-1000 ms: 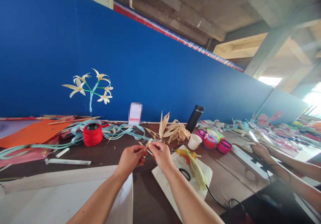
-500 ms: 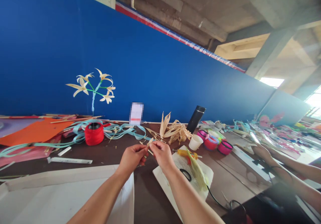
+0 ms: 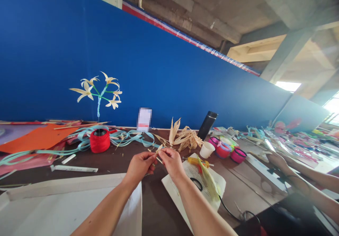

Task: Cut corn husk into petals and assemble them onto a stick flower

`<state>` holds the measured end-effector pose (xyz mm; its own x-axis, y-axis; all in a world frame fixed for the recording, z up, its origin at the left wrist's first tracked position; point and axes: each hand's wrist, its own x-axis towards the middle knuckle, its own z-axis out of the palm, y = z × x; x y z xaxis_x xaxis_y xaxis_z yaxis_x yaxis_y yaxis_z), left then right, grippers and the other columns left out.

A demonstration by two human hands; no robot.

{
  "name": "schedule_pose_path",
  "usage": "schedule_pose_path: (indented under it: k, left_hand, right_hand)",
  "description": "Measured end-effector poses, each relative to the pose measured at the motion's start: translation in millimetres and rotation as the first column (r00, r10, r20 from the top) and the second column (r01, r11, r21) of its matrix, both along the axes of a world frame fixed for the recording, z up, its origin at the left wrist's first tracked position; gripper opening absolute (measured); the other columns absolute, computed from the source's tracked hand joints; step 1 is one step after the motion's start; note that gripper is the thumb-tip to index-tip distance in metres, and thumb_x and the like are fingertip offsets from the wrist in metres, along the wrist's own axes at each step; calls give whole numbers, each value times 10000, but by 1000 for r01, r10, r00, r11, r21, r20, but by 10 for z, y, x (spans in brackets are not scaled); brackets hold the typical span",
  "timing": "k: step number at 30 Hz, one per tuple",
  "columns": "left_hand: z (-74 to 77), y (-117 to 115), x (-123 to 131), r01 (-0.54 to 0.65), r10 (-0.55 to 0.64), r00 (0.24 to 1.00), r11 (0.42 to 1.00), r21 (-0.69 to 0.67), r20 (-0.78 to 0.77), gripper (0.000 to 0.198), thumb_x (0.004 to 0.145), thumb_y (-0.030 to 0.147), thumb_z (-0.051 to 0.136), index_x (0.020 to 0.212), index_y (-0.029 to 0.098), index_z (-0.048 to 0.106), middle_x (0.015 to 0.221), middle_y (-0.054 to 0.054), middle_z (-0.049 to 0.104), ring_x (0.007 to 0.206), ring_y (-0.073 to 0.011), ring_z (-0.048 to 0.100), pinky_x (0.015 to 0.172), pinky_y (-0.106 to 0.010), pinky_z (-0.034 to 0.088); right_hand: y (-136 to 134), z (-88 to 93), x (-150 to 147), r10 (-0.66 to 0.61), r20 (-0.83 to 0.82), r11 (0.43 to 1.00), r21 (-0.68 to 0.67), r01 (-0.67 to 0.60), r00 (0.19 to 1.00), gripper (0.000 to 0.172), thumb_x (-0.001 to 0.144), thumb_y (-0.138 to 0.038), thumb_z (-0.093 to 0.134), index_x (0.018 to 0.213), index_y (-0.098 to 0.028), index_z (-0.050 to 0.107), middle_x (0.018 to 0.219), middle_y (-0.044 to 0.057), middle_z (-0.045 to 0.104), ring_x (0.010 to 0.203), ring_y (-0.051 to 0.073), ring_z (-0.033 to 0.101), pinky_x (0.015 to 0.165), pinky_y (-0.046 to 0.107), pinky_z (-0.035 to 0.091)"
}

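My left hand [image 3: 143, 164] and my right hand [image 3: 170, 161] meet above the dark table, fingertips pinched close together. Between them is a small pale piece of dried husk [image 3: 159, 147], its tip poking up from the fingers; most of it is hidden. Behind the hands lies a bundle of dried corn husks [image 3: 186, 139]. To the left a handmade flower [image 3: 99, 96], with cream husk petals and a blue-wrapped stem, stands up from a red thread spool [image 3: 100, 141]. Right of my right forearm, a green husk [image 3: 209, 179] rests over a yellow-handled glue gun [image 3: 197, 161] on a papered board.
A white tray [image 3: 79, 204] fills the front left. Light-blue ribbon [image 3: 132, 137] and orange paper [image 3: 39, 139] lie at the back left. A white cup [image 3: 207, 150], a black bottle [image 3: 208, 125] and several colourful little pots stand right. At far right, another person's hands [image 3: 278, 160] work.
Almost nothing differs. Both hands keep their pinch on the small husk piece, with only slight finger movement.
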<state>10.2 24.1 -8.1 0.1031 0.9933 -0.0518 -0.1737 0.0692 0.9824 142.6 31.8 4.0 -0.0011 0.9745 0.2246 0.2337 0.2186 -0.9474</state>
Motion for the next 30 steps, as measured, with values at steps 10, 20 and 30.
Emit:
schedule_pose_path:
  k: [10, 20, 30]
  left_hand:
    - [-14, 5, -6, -5, 5, 1000, 1000, 2, 11, 379, 615, 443, 657, 829, 131, 648, 578, 6, 602, 409, -61, 476, 381, -178, 391]
    - [16, -3, -11, -23, 24, 1000, 999, 39, -19, 362, 610, 440, 650, 800, 132, 643, 574, 7, 607, 396, -62, 468, 377, -180, 379]
    - [75, -28, -14, -33, 39, 995, 997, 65, -93, 327, 625, 430, 619, 767, 138, 651, 519, 21, 578, 367, -67, 456, 365, -181, 360]
  right_hand:
    - [-5, -30, -8, -1, -12, 1000, -14, 1, 1000, 255, 730, -394, 557, 686, -157, 641, 446, -57, 412, 418, 73, 335, 394, 184, 245]
    - [-5, -37, -7, 13, -23, 1000, 7, -13, 1000, 266, 733, -402, 560, 728, -154, 657, 445, -55, 430, 427, 78, 357, 402, 185, 265]
    - [-16, -50, -6, 32, -23, 999, 3, -32, 999, 270, 735, -418, 562, 734, -163, 648, 467, -51, 430, 439, 82, 360, 401, 186, 270]
